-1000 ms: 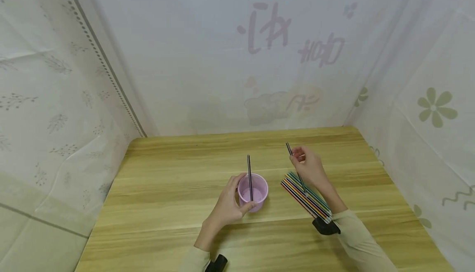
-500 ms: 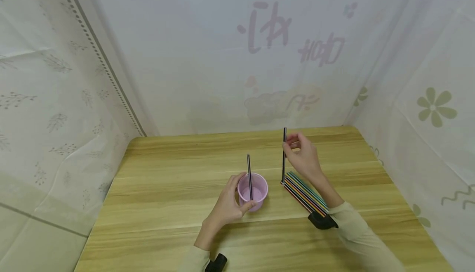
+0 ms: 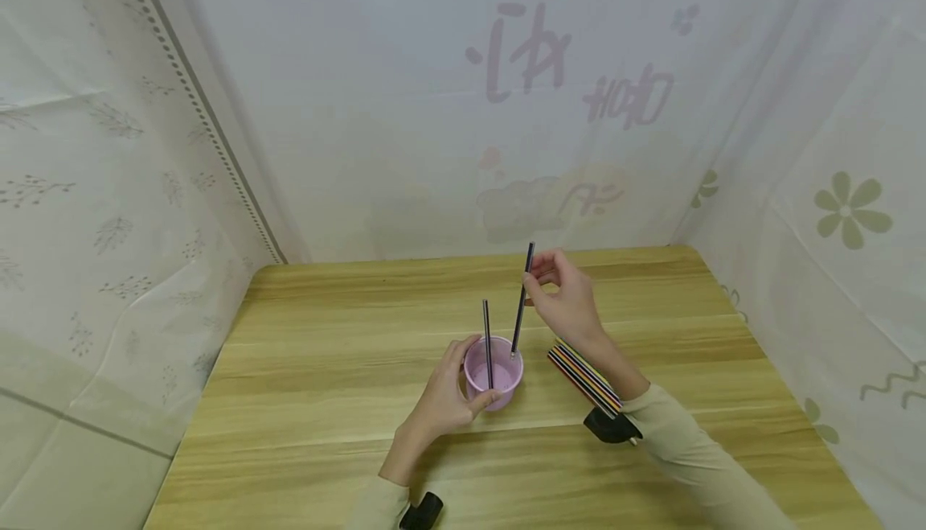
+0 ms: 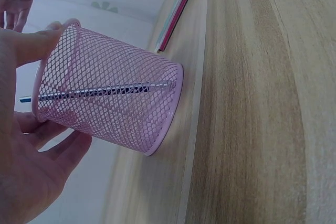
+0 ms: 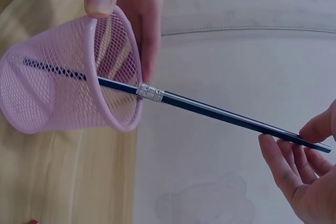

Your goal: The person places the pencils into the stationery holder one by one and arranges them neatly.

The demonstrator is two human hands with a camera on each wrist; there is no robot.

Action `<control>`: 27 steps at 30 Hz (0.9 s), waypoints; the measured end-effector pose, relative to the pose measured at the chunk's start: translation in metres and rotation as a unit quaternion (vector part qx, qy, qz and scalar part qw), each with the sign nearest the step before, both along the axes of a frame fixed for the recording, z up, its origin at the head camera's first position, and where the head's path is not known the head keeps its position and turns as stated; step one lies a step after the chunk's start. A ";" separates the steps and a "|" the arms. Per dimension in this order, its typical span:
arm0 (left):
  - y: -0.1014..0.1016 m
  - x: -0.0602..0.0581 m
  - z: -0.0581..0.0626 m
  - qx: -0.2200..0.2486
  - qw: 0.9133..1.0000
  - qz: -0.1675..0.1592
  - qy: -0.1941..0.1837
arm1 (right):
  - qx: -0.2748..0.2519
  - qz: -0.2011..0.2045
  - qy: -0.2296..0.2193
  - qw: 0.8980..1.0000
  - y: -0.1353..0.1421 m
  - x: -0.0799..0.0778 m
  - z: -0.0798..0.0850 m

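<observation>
A pink mesh pen holder (image 4: 121, 66) stands upright on the table. My left hand (image 3: 443, 405) grips its rim, thumb on the near side and fingers around the left. Inside it leans a dark striped pencil (image 3: 487, 329), its upper end above the rim. My right hand (image 3: 567, 298) pinches a second dark pencil (image 5: 220, 114) near its upper end. That pencil slants down, and its silver ferrule end is at the holder's mouth. To the right lies a row of colored pencils (image 3: 584, 381), partly hidden under my right forearm.
The wooden table (image 3: 325, 353) runs back to a pale printed curtain (image 3: 376, 152), with more curtain at both sides. Black wrist devices show at the left cuff (image 3: 422, 511) and the right cuff (image 3: 611, 425), the latter close to the pencil row.
My right hand has lifted the second pencil off the row and carried it left to the holder's mouth, turning it more upright on the way. The left hand and holder have stayed put.
</observation>
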State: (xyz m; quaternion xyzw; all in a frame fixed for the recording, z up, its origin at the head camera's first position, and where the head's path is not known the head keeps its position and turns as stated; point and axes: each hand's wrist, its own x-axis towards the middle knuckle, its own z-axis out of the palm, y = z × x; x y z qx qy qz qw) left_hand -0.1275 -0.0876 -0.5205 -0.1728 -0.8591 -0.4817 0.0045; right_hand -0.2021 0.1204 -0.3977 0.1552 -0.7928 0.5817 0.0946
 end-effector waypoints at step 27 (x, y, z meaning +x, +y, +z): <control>-0.001 -0.001 -0.003 0.002 1.000 0.001 0.004 | 0.062 0.020 -0.021 0.998 -0.029 0.006 -0.060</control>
